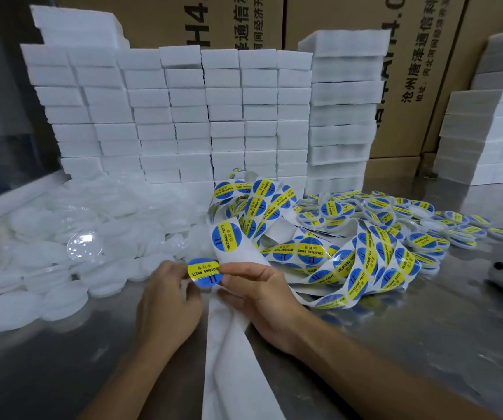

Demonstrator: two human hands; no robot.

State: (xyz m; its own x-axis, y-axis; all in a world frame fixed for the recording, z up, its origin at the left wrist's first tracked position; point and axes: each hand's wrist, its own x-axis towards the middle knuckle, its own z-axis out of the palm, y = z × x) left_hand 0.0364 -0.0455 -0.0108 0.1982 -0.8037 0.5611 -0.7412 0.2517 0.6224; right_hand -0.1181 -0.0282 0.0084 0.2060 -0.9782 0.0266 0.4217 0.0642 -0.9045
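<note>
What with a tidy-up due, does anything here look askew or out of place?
Yes: the label strip lies in a loose, twisted tangle on the table, not on a roll, and its bare backing trails toward the near edge. Nothing looks damaged.

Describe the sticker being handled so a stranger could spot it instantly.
On the steel table before the stacked white boxes, look between the left hand and right hand. That round blue-and-yellow sticker alone is pinched between them; the rest lie in heaps.
</note>
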